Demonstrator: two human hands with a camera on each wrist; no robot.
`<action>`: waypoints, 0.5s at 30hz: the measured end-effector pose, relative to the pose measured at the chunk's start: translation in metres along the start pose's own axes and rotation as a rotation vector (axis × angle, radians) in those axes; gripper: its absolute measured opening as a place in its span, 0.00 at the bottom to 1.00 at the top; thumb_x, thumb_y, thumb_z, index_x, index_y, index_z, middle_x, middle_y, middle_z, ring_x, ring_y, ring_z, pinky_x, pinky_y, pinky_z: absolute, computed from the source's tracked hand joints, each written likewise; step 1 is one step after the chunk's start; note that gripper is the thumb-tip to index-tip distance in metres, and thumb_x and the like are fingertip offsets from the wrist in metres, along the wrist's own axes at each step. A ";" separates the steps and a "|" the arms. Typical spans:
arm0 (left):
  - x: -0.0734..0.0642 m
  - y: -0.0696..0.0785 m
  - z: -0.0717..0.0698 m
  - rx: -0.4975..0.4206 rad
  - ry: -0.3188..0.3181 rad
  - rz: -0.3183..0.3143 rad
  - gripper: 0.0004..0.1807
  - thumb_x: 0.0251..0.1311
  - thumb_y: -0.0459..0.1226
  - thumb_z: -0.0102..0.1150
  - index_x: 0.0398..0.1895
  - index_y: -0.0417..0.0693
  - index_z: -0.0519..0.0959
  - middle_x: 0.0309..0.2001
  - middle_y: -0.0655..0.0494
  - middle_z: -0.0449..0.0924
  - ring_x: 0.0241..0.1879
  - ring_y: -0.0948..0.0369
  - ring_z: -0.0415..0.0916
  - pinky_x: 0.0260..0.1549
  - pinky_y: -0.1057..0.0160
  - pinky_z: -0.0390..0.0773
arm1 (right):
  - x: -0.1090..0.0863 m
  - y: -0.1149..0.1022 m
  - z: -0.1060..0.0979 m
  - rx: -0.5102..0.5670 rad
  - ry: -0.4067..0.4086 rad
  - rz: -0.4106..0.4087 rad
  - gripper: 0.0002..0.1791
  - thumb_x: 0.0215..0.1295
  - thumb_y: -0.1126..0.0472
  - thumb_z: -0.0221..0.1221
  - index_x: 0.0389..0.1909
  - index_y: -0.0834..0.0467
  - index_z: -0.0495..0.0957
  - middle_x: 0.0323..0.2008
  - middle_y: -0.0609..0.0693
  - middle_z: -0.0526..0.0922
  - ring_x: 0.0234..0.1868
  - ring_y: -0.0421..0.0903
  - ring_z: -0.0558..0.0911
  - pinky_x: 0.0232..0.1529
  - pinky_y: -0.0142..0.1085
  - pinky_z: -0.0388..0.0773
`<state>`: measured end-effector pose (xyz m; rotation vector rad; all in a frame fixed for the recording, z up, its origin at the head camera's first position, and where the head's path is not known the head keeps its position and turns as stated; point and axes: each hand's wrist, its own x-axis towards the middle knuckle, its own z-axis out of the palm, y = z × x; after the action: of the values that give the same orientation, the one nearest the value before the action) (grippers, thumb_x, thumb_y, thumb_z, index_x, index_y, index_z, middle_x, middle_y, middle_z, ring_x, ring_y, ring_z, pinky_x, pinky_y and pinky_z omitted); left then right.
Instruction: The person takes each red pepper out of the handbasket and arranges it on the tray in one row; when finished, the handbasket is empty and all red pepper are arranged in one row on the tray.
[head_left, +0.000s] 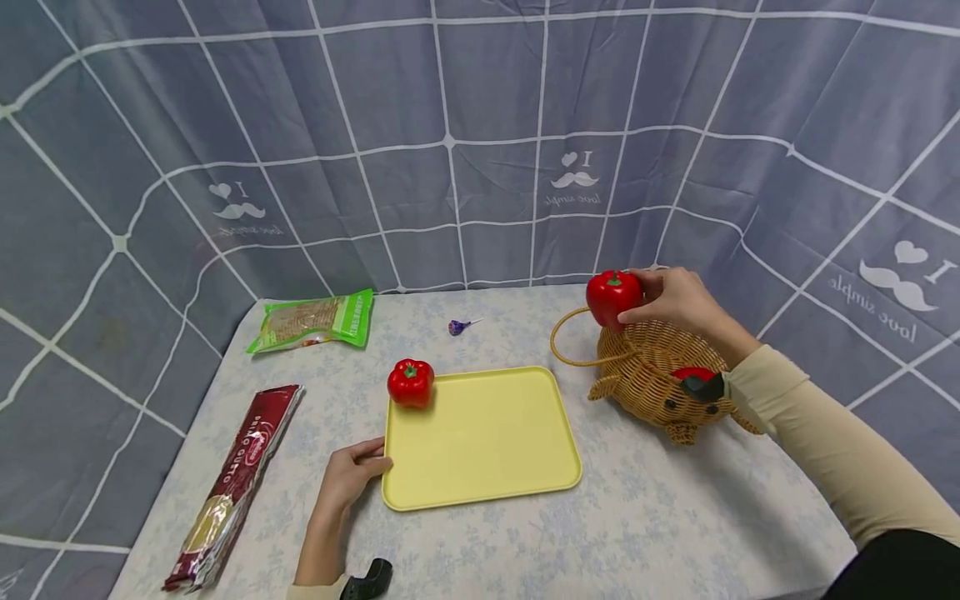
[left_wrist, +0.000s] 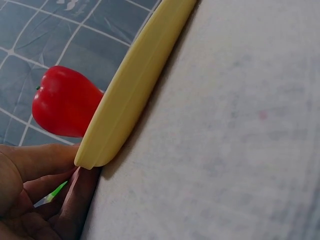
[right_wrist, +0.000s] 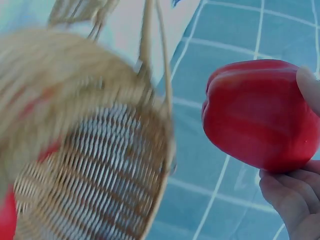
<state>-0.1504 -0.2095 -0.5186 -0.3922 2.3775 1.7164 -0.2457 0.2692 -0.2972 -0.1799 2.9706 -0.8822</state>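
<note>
My right hand [head_left: 671,300] grips a red bell pepper [head_left: 614,298], held in the air at the back rim of a wicker basket [head_left: 652,371] with an animal face. In the right wrist view the pepper [right_wrist: 260,115] is beside the basket's open mouth [right_wrist: 100,165]. My left hand [head_left: 351,477] pinches the left edge of a yellow tray [head_left: 487,437] between thumb and fingers, as the left wrist view shows at the tray edge [left_wrist: 107,130]. A second red bell pepper [head_left: 411,383] stands on the tray's back left corner.
A maroon long packet [head_left: 236,487] lies at the left, with a green-edged clear packet [head_left: 315,322] behind it. One purple-wrapped lollipop [head_left: 457,327] lies behind the tray. The basket's loop handle [head_left: 573,362] leans out leftwards. A grey checked curtain [head_left: 495,192] surrounds the table.
</note>
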 end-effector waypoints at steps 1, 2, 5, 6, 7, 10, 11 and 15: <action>0.000 0.000 0.000 0.002 -0.003 0.003 0.23 0.55 0.30 0.65 0.57 0.33 0.78 0.46 0.41 0.84 0.34 0.66 0.79 0.33 0.71 0.76 | 0.001 -0.004 0.005 0.031 -0.002 -0.005 0.49 0.49 0.49 0.74 0.70 0.63 0.64 0.59 0.65 0.78 0.60 0.60 0.77 0.57 0.54 0.74; -0.001 0.000 -0.001 0.002 -0.002 -0.002 0.23 0.56 0.30 0.65 0.57 0.33 0.78 0.46 0.41 0.84 0.35 0.65 0.79 0.33 0.71 0.76 | 0.002 -0.007 0.009 0.053 -0.001 -0.019 0.49 0.49 0.50 0.74 0.70 0.64 0.64 0.59 0.64 0.77 0.61 0.59 0.77 0.57 0.53 0.75; -0.001 -0.001 -0.001 0.002 -0.005 -0.004 0.24 0.56 0.31 0.65 0.57 0.33 0.78 0.47 0.40 0.84 0.36 0.65 0.80 0.33 0.71 0.77 | 0.006 -0.018 0.023 0.144 -0.018 -0.046 0.49 0.50 0.54 0.74 0.71 0.64 0.62 0.61 0.64 0.76 0.62 0.59 0.77 0.57 0.51 0.76; 0.000 -0.001 0.000 0.001 -0.006 -0.004 0.24 0.56 0.31 0.65 0.57 0.34 0.77 0.47 0.40 0.84 0.36 0.65 0.80 0.34 0.71 0.77 | 0.007 -0.022 0.028 0.167 -0.024 -0.059 0.49 0.50 0.55 0.74 0.71 0.64 0.62 0.61 0.64 0.75 0.62 0.58 0.76 0.58 0.50 0.76; 0.000 -0.001 0.000 0.001 -0.006 -0.005 0.24 0.57 0.31 0.65 0.58 0.34 0.77 0.47 0.40 0.84 0.37 0.64 0.81 0.34 0.71 0.77 | 0.008 -0.025 0.033 0.191 -0.031 -0.068 0.48 0.50 0.56 0.74 0.71 0.64 0.61 0.62 0.64 0.75 0.63 0.58 0.76 0.58 0.50 0.75; 0.001 -0.002 0.001 -0.002 -0.002 -0.010 0.24 0.57 0.31 0.65 0.58 0.35 0.77 0.47 0.41 0.84 0.37 0.64 0.81 0.35 0.70 0.78 | 0.013 -0.035 0.049 0.237 -0.053 -0.084 0.49 0.50 0.58 0.74 0.71 0.63 0.62 0.63 0.62 0.75 0.64 0.57 0.76 0.59 0.49 0.75; 0.001 -0.002 0.001 -0.002 -0.001 -0.007 0.24 0.57 0.31 0.65 0.58 0.34 0.77 0.47 0.40 0.84 0.37 0.64 0.82 0.35 0.70 0.78 | 0.015 -0.038 0.054 0.250 -0.059 -0.091 0.49 0.49 0.59 0.74 0.71 0.63 0.62 0.63 0.62 0.74 0.64 0.57 0.75 0.59 0.49 0.75; 0.001 -0.002 0.001 -0.001 0.005 -0.009 0.24 0.56 0.31 0.65 0.58 0.34 0.77 0.46 0.41 0.84 0.36 0.65 0.81 0.34 0.71 0.78 | 0.020 -0.047 0.079 0.280 -0.063 -0.100 0.49 0.47 0.60 0.75 0.71 0.62 0.62 0.64 0.60 0.73 0.64 0.54 0.75 0.61 0.47 0.73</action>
<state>-0.1508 -0.2091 -0.5209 -0.4071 2.3747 1.7155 -0.2549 0.1845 -0.3379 -0.3408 2.7624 -1.2646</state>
